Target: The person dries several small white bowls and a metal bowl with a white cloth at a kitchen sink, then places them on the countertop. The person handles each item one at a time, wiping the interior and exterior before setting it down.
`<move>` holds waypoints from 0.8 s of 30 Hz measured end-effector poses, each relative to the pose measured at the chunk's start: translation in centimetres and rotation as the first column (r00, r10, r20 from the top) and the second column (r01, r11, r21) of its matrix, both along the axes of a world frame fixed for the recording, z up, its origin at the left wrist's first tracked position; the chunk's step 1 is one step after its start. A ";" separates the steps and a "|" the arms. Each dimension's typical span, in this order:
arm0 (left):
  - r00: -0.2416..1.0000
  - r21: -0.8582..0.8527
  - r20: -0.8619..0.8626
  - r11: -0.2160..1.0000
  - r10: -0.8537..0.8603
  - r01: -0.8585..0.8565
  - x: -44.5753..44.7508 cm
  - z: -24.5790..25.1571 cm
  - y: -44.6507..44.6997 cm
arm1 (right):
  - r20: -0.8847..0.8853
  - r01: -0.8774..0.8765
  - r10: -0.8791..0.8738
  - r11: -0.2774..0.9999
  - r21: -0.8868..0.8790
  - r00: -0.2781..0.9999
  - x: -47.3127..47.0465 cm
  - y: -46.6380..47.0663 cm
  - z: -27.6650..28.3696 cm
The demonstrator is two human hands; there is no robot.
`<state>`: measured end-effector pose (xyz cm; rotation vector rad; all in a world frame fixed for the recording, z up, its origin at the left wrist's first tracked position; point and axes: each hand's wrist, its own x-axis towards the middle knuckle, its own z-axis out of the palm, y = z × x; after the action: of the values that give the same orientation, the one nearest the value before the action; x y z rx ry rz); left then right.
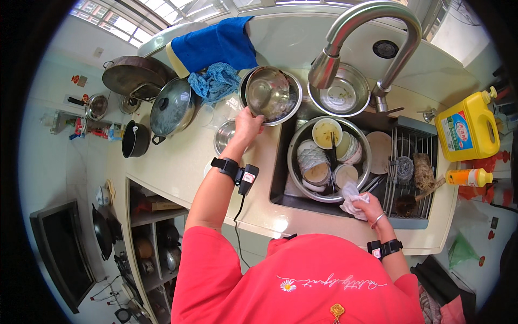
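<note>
My left hand (249, 124) reaches across the counter, with thumb and fingers closed on the near rim of a stainless steel bowl (268, 92). That bowl sits tilted inside a larger metal basin (294, 109). Just below my fingers is another small steel bowl (225, 137). My right hand (370, 208) grips a crumpled white cloth (353, 198) over the sink's front edge. Beside the cloth, a big steel basin (294, 178) in the sink (279, 194) holds stacked dirty bowls (313, 164), dark chopsticks (333, 146) and a bowl of yellowish liquid (327, 133).
The tap (327, 67) arches over a steel basin (360, 106) with food scraps. A drain rack (410, 222) carries a steel scourer (404, 168) and a brush (408, 204). A yellow detergent jug (483, 141) stands at right; a lidded wok (172, 107) and blue cloths (214, 83) at left.
</note>
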<state>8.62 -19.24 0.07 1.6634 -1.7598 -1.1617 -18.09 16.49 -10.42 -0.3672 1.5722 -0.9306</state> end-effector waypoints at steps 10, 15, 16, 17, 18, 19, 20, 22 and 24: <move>0.977 0.022 -0.169 0.992 0.128 -0.127 0.7 2.3 -3.1 | 0.011 0.009 -0.009 1.000 -0.006 1.000 -0.3 0.5 -0.1; 0.998 0.127 -0.006 0.989 0.070 -0.069 1.8 4.3 -7.2 | -0.005 -0.001 0.001 1.000 0.017 1.000 -0.2 0.5 -0.4; 0.996 0.100 0.050 0.991 0.079 -0.084 1.8 4.1 -7.9 | -0.005 0.004 -0.004 1.000 0.016 1.000 -0.1 0.5 -0.4; 0.993 0.025 0.066 0.995 0.099 -0.101 1.7 3.7 -8.2 | -0.006 0.010 -0.010 1.000 0.016 1.000 -0.1 0.5 -0.3; 0.985 -0.064 0.093 0.988 0.146 -0.140 1.5 3.1 -8.5 | -0.014 0.008 -0.008 1.000 0.010 1.000 -0.1 0.5 -0.3; 0.977 -0.137 0.110 0.977 0.182 -0.166 1.3 2.4 -8.7 | -0.021 0.007 -0.007 1.000 0.003 1.000 -0.1 0.5 -0.2; 0.967 -0.159 0.214 0.982 0.138 -0.105 1.3 1.8 -8.9 | -0.026 0.010 -0.010 1.000 -0.006 1.000 -0.1 0.5 -0.1; 0.900 -0.400 0.432 0.907 0.058 0.134 1.3 0.6 -9.0 | -0.010 0.025 -0.025 1.000 -0.001 1.000 -0.2 0.5 0.1; 0.827 -0.479 0.559 0.838 0.061 0.262 1.3 -0.3 -9.2 | 0.000 0.037 -0.037 0.999 -0.003 0.999 -0.2 0.5 0.3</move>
<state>9.96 -28.40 -0.21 1.6359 -2.2755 -0.1281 -18.31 16.97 -10.13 -0.3409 1.5826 -0.9617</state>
